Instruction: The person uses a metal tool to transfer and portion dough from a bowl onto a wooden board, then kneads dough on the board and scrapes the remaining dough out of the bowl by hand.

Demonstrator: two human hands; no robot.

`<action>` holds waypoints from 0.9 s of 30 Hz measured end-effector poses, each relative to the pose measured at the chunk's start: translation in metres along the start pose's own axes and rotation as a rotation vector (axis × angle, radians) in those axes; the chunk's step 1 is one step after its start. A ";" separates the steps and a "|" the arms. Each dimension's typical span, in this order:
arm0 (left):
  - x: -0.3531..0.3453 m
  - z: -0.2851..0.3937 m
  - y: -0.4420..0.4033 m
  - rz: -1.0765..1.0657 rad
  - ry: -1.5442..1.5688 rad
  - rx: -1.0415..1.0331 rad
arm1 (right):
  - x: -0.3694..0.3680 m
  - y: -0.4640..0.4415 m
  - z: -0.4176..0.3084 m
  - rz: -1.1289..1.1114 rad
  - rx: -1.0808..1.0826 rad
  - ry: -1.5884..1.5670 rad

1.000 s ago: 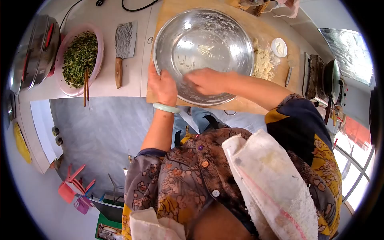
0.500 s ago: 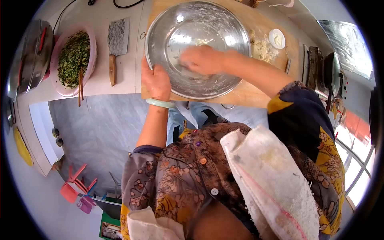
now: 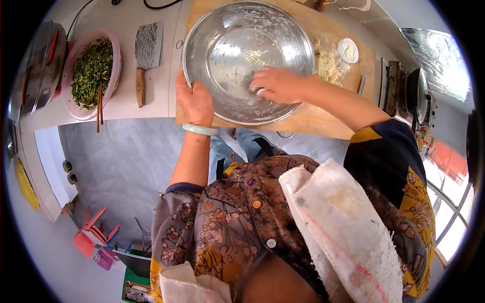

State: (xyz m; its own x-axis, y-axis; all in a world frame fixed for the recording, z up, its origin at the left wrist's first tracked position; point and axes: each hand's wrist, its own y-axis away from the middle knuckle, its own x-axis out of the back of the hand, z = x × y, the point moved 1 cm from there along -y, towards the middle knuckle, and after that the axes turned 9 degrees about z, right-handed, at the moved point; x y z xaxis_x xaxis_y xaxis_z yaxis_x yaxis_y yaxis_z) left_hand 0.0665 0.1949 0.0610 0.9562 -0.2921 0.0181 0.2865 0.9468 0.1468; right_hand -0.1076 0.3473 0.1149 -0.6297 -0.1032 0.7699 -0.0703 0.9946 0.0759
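Observation:
A large steel mixing bowl [image 3: 227, 45] stands on a wooden board, its inner wall streaked with flour and bits of dough. My left hand [image 3: 197, 103], with a pale green bangle at the wrist, is closed round the bowl's left rim, thumb showing on top. Inside the bowl, low on the right, my right hand [image 3: 280, 85] has its fingers curled against the wall. Something small and whitish shows at its fingertips, too little to name. Pale crumbs [image 3: 254, 55] lie on the bowl's bottom.
Crumbly dough [image 3: 329, 65] and a small white dish [image 3: 348, 50] lie right of the bowl on the wooden board [image 3: 323, 123]. To the left are a cleaver [image 3: 147, 50] and a pink basin [image 3: 115, 76] of chopped greens with chopsticks [image 3: 100, 108]. A pan [image 3: 417, 91] sits far right.
My right hand has moved right and slightly down within the bowl, from near its middle to the lower right wall. My left hand stays on the rim.

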 end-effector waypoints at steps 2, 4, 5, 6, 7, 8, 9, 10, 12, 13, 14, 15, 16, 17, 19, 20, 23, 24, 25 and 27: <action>0.000 0.007 0.001 -0.006 0.004 0.039 | 0.011 0.011 0.001 -0.266 -0.207 0.008; -0.003 0.017 0.005 0.012 0.034 0.087 | 0.008 0.017 0.004 -0.383 -0.285 0.031; -0.004 0.017 0.006 0.012 0.045 0.082 | -0.004 0.022 0.006 -0.370 -0.259 0.045; -0.003 0.016 0.006 0.012 0.055 0.077 | -0.011 0.024 0.004 -0.356 -0.233 0.058; -0.003 0.015 0.006 0.012 0.064 0.069 | -0.016 0.023 0.002 -0.315 -0.256 0.043; -0.003 0.014 0.006 0.016 0.072 0.067 | -0.024 0.019 -0.001 -0.274 -0.278 0.027; -0.003 0.013 0.006 0.020 0.080 0.066 | -0.029 0.014 -0.004 -0.234 -0.301 0.011; -0.004 0.011 0.006 0.025 0.089 0.065 | -0.033 0.009 -0.003 -0.239 -0.295 0.044; -0.004 0.005 0.004 0.033 0.087 0.033 | -0.038 0.000 0.002 -0.249 -0.281 0.107; -0.004 0.003 0.004 0.038 0.088 0.017 | -0.030 -0.001 0.005 -0.181 -0.306 0.053; -0.003 0.004 0.005 0.048 0.082 0.021 | -0.014 0.000 0.007 -0.116 -0.328 0.000; -0.003 0.007 0.006 0.059 0.077 0.026 | -0.004 0.003 0.008 -0.051 -0.350 -0.051; -0.004 0.008 0.006 0.064 0.073 0.030 | -0.003 0.008 0.010 -0.184 -0.373 -0.027; -0.005 0.007 0.006 0.058 0.072 0.023 | 0.000 0.013 0.012 -0.317 -0.397 0.000; -0.005 0.004 0.004 0.055 0.068 0.003 | 0.000 0.016 0.012 -0.432 -0.396 0.028; -0.004 0.003 0.004 0.061 0.095 0.027 | -0.008 0.016 0.008 -0.415 -0.374 0.023; -0.006 0.004 0.006 0.067 0.160 0.085 | -0.029 0.004 -0.006 -0.320 -0.325 0.057; -0.007 0.006 0.007 0.067 0.172 0.095 | -0.035 -0.004 -0.010 -0.282 -0.311 0.077; -0.008 0.007 0.007 0.068 0.183 0.105 | -0.042 -0.009 -0.011 -0.195 -0.295 0.039; -0.006 0.007 0.007 0.056 0.136 0.051 | -0.052 -0.018 -0.015 -0.025 -0.260 -0.041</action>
State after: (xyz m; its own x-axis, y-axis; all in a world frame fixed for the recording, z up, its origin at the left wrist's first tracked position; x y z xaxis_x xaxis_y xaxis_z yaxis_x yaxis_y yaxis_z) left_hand 0.0626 0.2023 0.0688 0.9709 -0.2146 -0.1060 0.2321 0.9521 0.1992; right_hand -0.0620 0.3352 0.0831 -0.6615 -0.1229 0.7398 0.1112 0.9595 0.2588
